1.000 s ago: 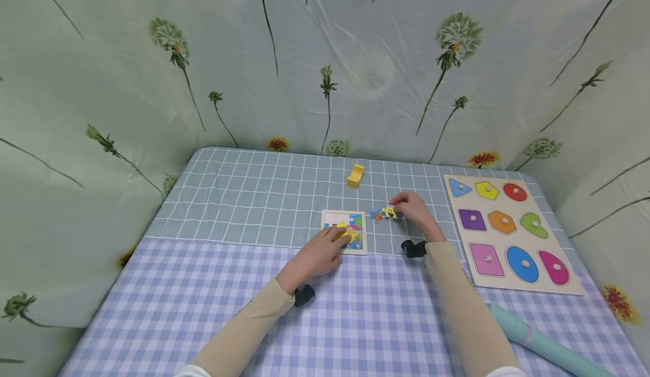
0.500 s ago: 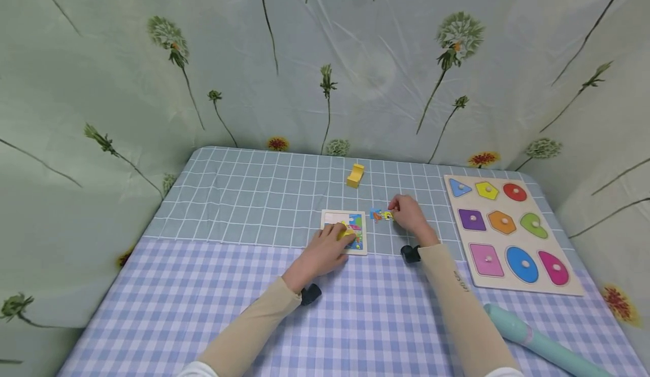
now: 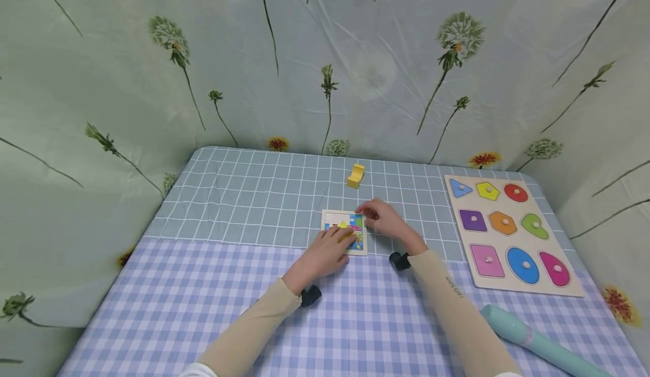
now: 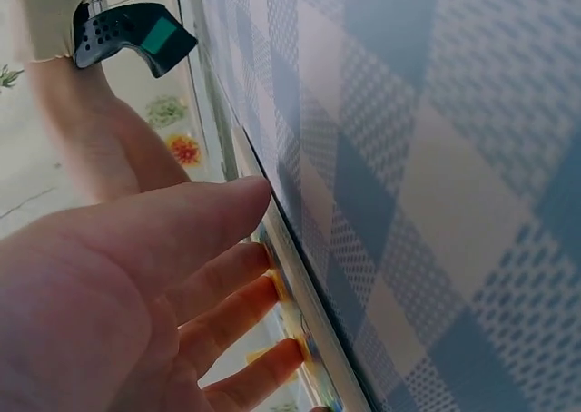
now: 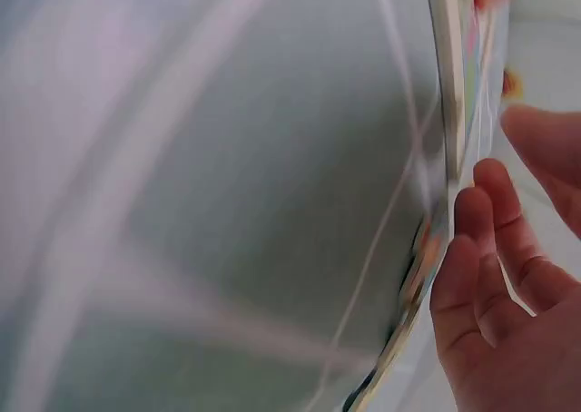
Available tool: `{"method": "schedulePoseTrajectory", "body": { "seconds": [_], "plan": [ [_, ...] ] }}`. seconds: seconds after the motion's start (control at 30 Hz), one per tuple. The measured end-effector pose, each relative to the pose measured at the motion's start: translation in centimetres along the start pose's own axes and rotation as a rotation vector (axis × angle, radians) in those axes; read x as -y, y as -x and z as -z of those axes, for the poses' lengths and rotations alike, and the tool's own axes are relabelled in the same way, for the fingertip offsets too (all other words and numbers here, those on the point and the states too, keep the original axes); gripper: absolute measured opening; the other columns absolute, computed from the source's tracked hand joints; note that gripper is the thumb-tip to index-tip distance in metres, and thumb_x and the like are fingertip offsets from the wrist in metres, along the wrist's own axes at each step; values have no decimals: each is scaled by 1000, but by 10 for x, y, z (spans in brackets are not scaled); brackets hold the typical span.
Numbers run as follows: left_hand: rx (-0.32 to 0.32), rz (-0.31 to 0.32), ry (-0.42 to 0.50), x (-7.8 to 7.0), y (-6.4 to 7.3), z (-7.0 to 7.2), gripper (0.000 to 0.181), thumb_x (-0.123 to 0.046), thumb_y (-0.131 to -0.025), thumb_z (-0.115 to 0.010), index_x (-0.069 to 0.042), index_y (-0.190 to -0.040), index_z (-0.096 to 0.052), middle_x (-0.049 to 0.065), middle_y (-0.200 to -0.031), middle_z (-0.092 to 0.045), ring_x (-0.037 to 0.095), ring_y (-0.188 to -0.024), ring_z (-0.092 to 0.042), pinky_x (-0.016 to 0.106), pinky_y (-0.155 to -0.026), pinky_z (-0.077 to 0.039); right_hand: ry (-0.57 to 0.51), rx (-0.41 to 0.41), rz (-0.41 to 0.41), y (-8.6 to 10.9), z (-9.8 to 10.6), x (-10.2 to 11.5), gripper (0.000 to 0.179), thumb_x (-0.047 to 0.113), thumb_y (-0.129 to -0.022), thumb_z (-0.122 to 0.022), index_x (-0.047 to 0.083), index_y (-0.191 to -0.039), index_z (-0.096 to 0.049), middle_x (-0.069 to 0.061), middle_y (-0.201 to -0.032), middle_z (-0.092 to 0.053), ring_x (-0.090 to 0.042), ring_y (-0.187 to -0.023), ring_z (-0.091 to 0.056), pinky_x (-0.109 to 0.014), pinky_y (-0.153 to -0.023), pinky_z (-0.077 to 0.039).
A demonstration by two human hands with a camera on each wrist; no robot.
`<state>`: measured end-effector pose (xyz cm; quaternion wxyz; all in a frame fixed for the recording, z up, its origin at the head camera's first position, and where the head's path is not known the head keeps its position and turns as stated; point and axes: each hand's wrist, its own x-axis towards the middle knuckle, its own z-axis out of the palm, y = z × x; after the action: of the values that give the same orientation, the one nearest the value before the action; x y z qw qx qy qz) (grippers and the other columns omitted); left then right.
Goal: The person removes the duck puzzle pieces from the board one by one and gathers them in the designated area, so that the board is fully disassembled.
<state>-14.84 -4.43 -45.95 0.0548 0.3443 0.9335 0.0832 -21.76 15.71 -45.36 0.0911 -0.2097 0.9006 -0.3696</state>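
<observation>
A small wooden-framed jigsaw puzzle [image 3: 364, 247] with colourful pieces lies near the table's middle. My left hand [image 3: 325, 251] rests on its lower left with fairly straight fingers; in the left wrist view the fingertips [image 4: 289, 350] touch the pieces. My right hand [image 3: 387, 219] is over the puzzle's upper right edge, its fingers loosely bent. In the right wrist view the thumb and forefinger stand apart and I see nothing between them. Below that hand, loose jigsaw pieces [image 5: 410, 289] lie beside the frame [image 5: 451, 94]; in the head view the hand hides them.
A yellow chair-shaped block [image 3: 356, 176] stands behind the puzzle. On the right lies a wooden board of knobbed shapes [image 3: 482, 253]. A teal roll [image 3: 553, 346] lies at the front right. Grey grid cloth covers the back, checked cloth [image 3: 376, 320] the front.
My right hand has moved left from the loose pieces to the puzzle's upper right edge, and its fingers have spread a little. The left hand has shifted slightly on the puzzle.
</observation>
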Motion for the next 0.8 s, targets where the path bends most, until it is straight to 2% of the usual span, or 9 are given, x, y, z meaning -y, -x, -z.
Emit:
{"method": "schedulePoseTrajectory", "body": {
  "seconds": [0.17,0.3,0.5,0.6,0.8],
  "plan": [
    [11,2,3,-1,-2,0,47,-24,-96,-58,-11,-141,-48,7,-145,-41,31,-134,-35,49,-106,-31,139,68,100,-5,-8,5,32,-3,-83,-62,5,-113,-69,-12,-101,-53,-25,-85,-48,-37,-73,-41],
    [10,8,5,-2,-1,1,47,-23,-96,-58,-10,-141,-48,8,-144,-42,32,-134,-35,50,-105,-33,195,78,136,-6,-10,6,25,-3,-84,-62,8,-104,-72,-12,-103,-53,-28,-91,-48,-42,-79,-41],
    [9,15,5,-2,-1,3,47,-23,-97,-57,-9,-140,-48,8,-143,-43,33,-134,-35,51,-105,-32,172,76,127,-7,-11,7,23,-6,-81,-61,8,-96,-70,-13,-107,-53,-32,-101,-48,-49,-89,-40],
    [15,19,11,-3,-1,3,47,-24,-96,-58,-9,-140,-49,8,-143,-43,32,-134,-35,51,-106,-32,152,61,117,-8,-11,10,29,-11,-77,-56,8,-96,-68,-12,-104,-54,-31,-96,-49,-47,-86,-41],
    [31,29,25,-2,-1,3,47,-23,-97,-58,-10,-141,-48,7,-144,-42,32,-135,-33,50,-107,-30,31,5,50,-11,-13,9,28,-13,-83,-55,1,-106,-63,-11,-97,-60,-26,-89,-54,-41,-81,-46]
  ]
}}
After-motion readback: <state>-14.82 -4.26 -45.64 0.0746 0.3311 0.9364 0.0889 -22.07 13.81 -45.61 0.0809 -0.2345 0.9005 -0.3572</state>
